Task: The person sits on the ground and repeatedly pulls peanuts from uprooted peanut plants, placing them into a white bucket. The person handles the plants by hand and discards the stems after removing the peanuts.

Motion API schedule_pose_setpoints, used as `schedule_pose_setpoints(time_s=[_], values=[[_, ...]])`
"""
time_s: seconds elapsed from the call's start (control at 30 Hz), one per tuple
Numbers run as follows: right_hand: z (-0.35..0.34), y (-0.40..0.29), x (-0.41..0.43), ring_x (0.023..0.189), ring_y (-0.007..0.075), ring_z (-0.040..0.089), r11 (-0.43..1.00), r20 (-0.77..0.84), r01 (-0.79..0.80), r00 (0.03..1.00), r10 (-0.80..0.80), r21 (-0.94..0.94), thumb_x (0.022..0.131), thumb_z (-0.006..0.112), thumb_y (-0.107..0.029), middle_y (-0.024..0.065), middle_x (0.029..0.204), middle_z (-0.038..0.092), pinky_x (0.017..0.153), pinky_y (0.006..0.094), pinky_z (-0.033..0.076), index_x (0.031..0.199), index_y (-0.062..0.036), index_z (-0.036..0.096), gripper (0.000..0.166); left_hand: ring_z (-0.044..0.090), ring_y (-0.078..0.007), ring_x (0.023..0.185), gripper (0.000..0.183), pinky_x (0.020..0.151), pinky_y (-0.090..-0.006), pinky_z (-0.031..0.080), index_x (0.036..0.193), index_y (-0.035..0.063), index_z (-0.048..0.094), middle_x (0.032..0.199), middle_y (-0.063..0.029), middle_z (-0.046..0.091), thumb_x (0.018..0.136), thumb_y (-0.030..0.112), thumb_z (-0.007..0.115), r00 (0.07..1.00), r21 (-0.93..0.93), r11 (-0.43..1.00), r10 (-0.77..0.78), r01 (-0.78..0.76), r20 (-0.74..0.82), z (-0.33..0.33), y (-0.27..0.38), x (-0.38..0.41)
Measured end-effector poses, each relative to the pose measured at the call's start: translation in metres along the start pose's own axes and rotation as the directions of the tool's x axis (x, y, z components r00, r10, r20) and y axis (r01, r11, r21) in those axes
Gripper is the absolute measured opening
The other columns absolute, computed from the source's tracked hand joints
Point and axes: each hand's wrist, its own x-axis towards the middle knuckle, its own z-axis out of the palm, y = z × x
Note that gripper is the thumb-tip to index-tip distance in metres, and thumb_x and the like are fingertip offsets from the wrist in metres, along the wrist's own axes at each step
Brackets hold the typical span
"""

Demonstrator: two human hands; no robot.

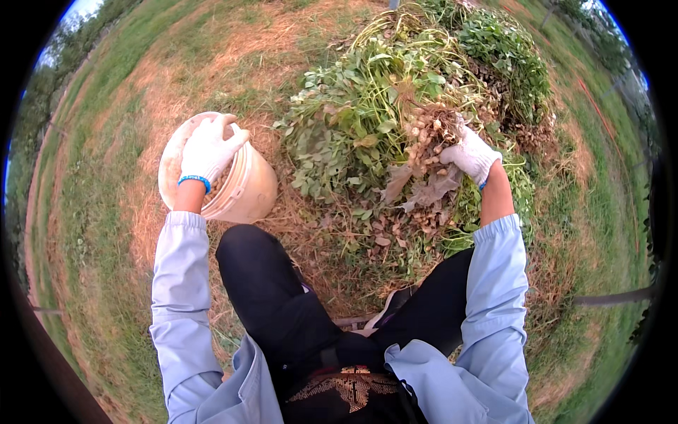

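Observation:
My left hand (209, 148), in a white knit glove with a blue cuff, is over the mouth of a pale plastic bucket (251, 185). Its thumb and forefinger are apart near the far rim, while the palm side is hidden. Unshelled peanuts (218, 186) lie inside the bucket, partly covered by this hand. On the right, my gloved right hand (471, 151) grips a peanut plant by its root end, where brown roots and pods (431, 132) hang in a cluster. Torn greyish plastic film (429, 188) is just below the cluster.
A large heap of leafy peanut plants (355, 116) spreads ahead and to the right, with more pods (535, 135) at its far right side. Dry leaves (382, 241) and straw cover the ground between my knees and the heap. Grass (106, 212) surrounds the area.

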Motion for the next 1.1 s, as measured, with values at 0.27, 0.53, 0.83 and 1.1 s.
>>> schedule_pose_setpoints(time_s=[0.27,0.53,0.83,1.1], values=[[0.023,-0.042,-0.025,0.078,0.0187,0.071,0.993,0.306,-0.014,0.951,0.05,-0.118,0.075,0.064,0.006,0.0065,0.1,0.071,0.059,0.0336,0.062,0.138,-0.0071,0.053,0.066,0.06,-0.033,0.122,0.081,0.105,-0.0396,0.047,0.134,-0.0007,0.054,0.128,-0.0233,0.062,0.078,0.052,0.077,0.929,-0.529,0.83,0.318,-0.175,0.191,0.043,0.196,-0.04],[0.038,-0.035,-0.003,0.076,0.0238,0.074,0.969,0.386,-0.087,0.906,0.174,-0.233,0.075,0.069,0.003,0.012,0.098,0.073,0.065,0.0346,0.062,0.125,0.0012,0.055,0.052,0.067,-0.0267,0.106,0.066,0.093,-0.0352,0.051,0.129,-0.005,0.055,0.116,-0.0186,0.069,0.084,0.039,0.074,0.865,-0.752,0.629,0.25,0.196,0.434,0.093,0.212,-0.019],[0.046,-0.018,0.016,0.073,0.0209,0.071,0.89,0.289,0.15,0.957,-0.022,-0.43,0.077,0.067,0.0,0.0119,0.093,0.073,0.062,0.0345,0.059,0.117,0.0025,0.058,0.042,0.068,-0.0213,0.073,0.035,0.069,-0.0371,0.055,0.118,0.0,0.059,0.093,-0.0153,0.069,0.097,0.028,0.058,0.893,-0.725,0.684,0.372,-0.081,0.252,0.124,0.202,-0.01],[0.042,-0.019,0.013,0.068,0.0216,0.071,0.995,0.346,-0.038,0.936,0.068,-0.094,0.074,0.069,0.006,0.009,0.09,0.071,0.056,0.0346,0.061,0.121,-0.0013,0.057,0.049,0.062,-0.0127,0.068,0.024,0.051,-0.026,0.048,0.11,0.0041,0.06,0.085,-0.0069,0.066,0.093,0.021,0.061,0.741,-0.844,0.082,0.439,0.531,0.509,0.099,0.207,-0.012]])
